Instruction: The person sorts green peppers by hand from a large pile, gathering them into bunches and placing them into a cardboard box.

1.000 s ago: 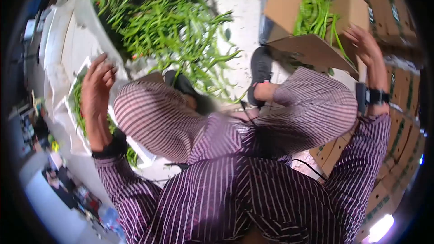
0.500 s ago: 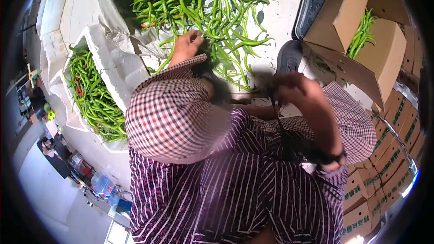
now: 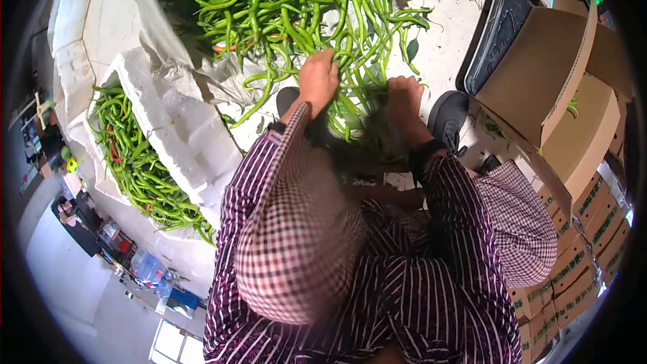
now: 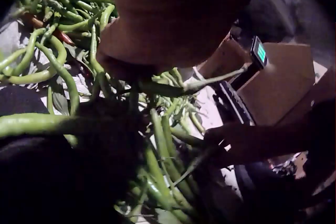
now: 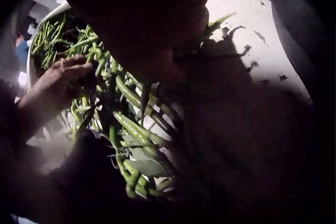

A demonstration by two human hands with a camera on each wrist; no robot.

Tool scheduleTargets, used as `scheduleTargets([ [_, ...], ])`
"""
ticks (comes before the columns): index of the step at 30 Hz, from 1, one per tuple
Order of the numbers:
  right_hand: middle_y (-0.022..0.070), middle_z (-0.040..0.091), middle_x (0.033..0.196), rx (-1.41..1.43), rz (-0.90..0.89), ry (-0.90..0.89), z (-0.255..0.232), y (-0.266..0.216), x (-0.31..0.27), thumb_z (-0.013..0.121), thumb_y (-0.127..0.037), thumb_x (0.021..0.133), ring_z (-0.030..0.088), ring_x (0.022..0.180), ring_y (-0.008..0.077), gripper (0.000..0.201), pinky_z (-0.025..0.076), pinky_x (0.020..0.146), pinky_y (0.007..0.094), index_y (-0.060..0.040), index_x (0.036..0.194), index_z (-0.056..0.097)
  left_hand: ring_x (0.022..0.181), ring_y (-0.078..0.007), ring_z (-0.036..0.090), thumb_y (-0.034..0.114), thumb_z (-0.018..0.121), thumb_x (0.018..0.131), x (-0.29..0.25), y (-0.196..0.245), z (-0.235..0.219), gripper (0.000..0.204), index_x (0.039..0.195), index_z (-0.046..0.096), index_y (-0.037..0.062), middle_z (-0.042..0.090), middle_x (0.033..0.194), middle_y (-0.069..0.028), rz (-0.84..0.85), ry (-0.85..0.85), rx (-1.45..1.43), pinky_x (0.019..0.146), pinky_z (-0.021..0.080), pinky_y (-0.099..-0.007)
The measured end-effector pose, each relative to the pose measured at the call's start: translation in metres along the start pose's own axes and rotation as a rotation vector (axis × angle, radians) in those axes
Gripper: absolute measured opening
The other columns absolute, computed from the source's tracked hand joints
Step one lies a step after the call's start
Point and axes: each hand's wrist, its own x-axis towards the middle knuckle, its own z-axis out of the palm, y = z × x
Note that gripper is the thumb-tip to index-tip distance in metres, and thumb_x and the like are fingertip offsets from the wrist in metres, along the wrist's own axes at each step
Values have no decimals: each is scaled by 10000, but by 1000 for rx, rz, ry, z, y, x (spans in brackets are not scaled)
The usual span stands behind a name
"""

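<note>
Long green chili peppers (image 3: 290,7) lie in a loose heap, spilling from a pale sack onto the floor. At the heap's near edge my left hand (image 3: 318,81) grips a green chili pepper (image 4: 163,87), its stem sticking out past the fingers in the left wrist view. To its right, my right hand (image 3: 406,102) has curled fingers low over the spilled peppers. It holds a green chili pepper whose end (image 5: 220,22) pokes out beyond the hand in the right wrist view. Deep shade hides much of both grips in the wrist views.
An open cardboard carton (image 3: 526,67) stands at the right beside a dark scale (image 3: 495,27) with a lit display. On the left is a white foam box (image 3: 158,118) full of peppers. A shoe (image 3: 448,118) is close to my right hand. Stacked cartons (image 3: 573,269) line the right side.
Both hands have come inward from the sides to the heap; the right one came from beside the carton, passing over the lap. The head view has shifted as well.
</note>
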Motion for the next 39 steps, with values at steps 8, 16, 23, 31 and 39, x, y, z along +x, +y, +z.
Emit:
scheduleTargets([
  [8, 83, 590, 799, 947, 71, -116, -48, 8, 6, 614, -191, 801, 530, 665, 195, 220, 448, 665, 318, -51, 970, 606, 671, -86, 543, 98, 533, 923, 1, 6, -55, 204, 1102, 560, 5, 572, 813, -4, -451, 8, -873, 639, 455, -220],
  [16, 28, 581, 805, 1944, 541, -168, -77, -2, 26, 549, -197, 934, 530, 707, 109, 171, 449, 651, 254, -34, 984, 566, 919, -299, 612, 157, 599, 856, 87, -22, -137, 301, 1121, 575, 16, 645, 994, -157, -18, 252, -180, 825, 463, -351],
  [23, 37, 575, 799, 1722, 497, -197, -53, 23, 9, 517, -251, 943, 535, 729, 116, 230, 431, 661, 265, -36, 905, 591, 1040, -378, 510, 276, 725, 737, 121, -59, -103, 578, 1238, 509, 87, 546, 1081, -187, 31, 58, 401, 840, 400, -538],
  [31, 73, 618, 970, 2033, 663, -122, -27, 34, 13, 558, -183, 918, 579, 830, 159, 370, 448, 731, 263, 8, 1234, 529, 900, -338, 610, 70, 607, 734, 72, -34, -104, 450, 1173, 542, -9, 609, 1034, -213, -397, 296, -177, 826, 471, -393],
  [39, 137, 631, 1079, 2387, 643, -276, -51, 29, 14, 517, -97, 927, 613, 957, 202, 288, 480, 770, 300, 40, 1177, 560, 910, -336, 566, -40, 559, 765, 25, 17, -87, 341, 1103, 575, 4, 583, 970, -176, 199, 334, 83, 838, 450, -396],
])
